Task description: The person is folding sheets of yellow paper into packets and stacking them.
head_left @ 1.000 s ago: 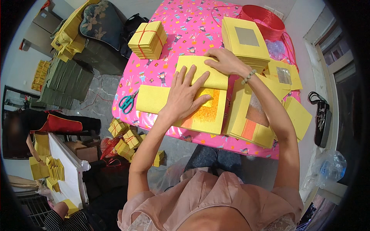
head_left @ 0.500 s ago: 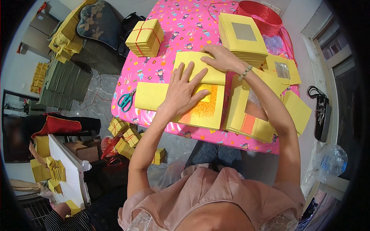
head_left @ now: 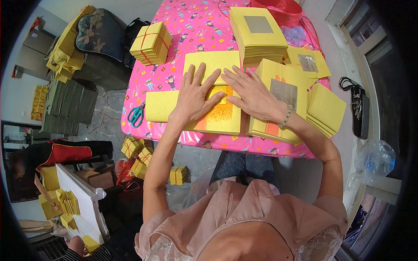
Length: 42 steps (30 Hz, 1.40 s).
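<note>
Yellow paper sheet [head_left: 224,115] pressed under both hands.
Left hand [head_left: 193,98] and right hand [head_left: 254,93] lie flat, fingers spread, palms down, gripping nothing, on pink table [head_left: 183,26].

a pair of green-handled scissors [head_left: 136,114] lies on the left edge of the pink plastic tablecloth with little cartoon pictures [head_left: 191,26]. a square bundle of yellow paper tied with red string [head_left: 151,42] sits further back on the cloth. a red round basket [head_left: 283,9] is at the far end. on the floor, small tied yellow bundles [head_left: 138,153] lie near the table. a dark flowery cushion [head_left: 101,34] rests on the left. a black pouch [head_left: 359,108] lies on the right.
</note>
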Each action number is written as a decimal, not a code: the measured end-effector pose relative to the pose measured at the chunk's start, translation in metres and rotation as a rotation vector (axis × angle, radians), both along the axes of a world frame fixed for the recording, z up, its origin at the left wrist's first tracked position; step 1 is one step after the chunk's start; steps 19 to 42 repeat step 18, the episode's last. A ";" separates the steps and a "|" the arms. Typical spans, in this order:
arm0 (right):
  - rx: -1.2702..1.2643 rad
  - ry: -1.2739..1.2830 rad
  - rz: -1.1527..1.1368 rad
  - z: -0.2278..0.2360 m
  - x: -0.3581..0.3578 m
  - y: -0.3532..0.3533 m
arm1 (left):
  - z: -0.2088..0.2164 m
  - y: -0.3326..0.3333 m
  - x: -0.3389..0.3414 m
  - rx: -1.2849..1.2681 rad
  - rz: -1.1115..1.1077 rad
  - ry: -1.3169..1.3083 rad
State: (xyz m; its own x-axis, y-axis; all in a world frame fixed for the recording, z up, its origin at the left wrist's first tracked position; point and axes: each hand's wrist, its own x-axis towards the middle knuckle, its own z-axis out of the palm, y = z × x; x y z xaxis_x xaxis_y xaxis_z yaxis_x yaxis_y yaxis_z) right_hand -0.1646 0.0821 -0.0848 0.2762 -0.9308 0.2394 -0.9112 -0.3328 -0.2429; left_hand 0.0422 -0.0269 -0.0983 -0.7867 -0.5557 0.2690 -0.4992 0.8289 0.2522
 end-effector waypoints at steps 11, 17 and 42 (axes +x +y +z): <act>0.064 0.076 0.018 -0.004 -0.003 0.004 | 0.000 -0.002 0.001 0.017 0.000 -0.050; 0.080 0.106 0.004 -0.007 -0.008 0.006 | 0.010 0.001 0.019 0.018 -0.073 -0.155; 0.079 0.096 0.021 -0.007 -0.007 0.005 | 0.010 0.002 0.022 0.104 -0.069 -0.153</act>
